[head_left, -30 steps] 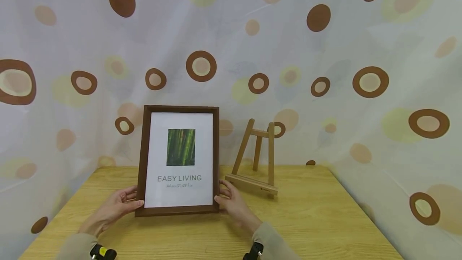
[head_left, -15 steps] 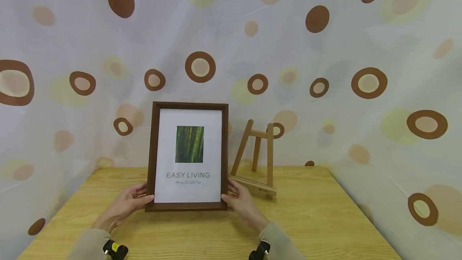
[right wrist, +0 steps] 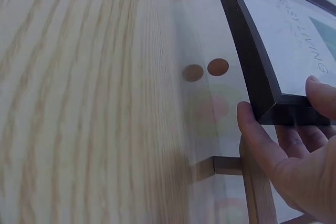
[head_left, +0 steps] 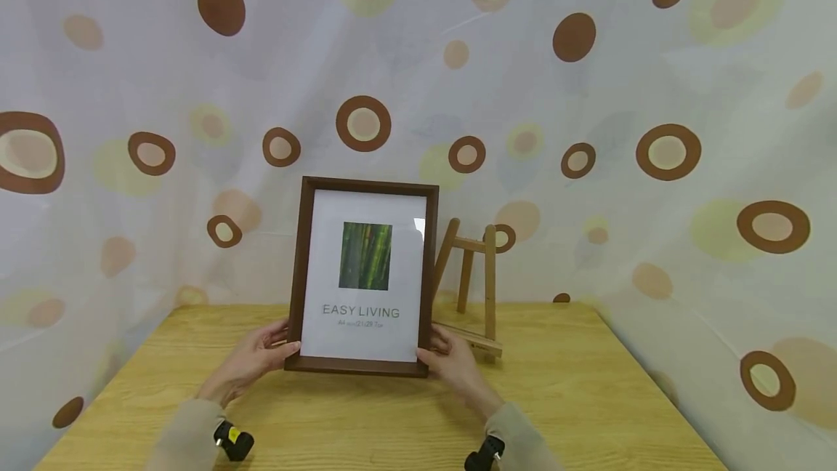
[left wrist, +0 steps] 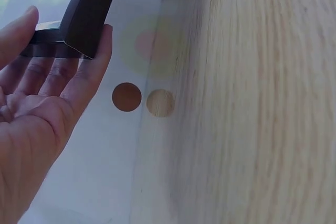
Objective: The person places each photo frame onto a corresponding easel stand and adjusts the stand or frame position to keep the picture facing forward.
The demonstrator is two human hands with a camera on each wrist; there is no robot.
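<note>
A brown picture frame [head_left: 297, 275] with a white insert reading "EASY LIVING" and a green bamboo picture is held nearly upright above the table. My left hand [head_left: 251, 360] grips its lower left side, thumb on the front and fingers behind, as the left wrist view shows at the corner [left wrist: 79, 40]. On the lower right side, my right hand [head_left: 456, 368] grips it the same way, thumb on the front. Just behind and to the right stands a small wooden easel [head_left: 490, 282], its left leg and ledge partly hidden by the frame and right hand.
The light wooden table [head_left: 575, 384] runs back to a pale curtain [head_left: 418, 57] printed with brown and yellow circles, which also encloses both sides. In the right wrist view an easel leg [right wrist: 257, 187] lies close to the right hand.
Both hands have carried the picture frame to the right and slightly up, and it now overlaps the easel's left part. The frame has tipped a little clockwise. The easel stays put.
</note>
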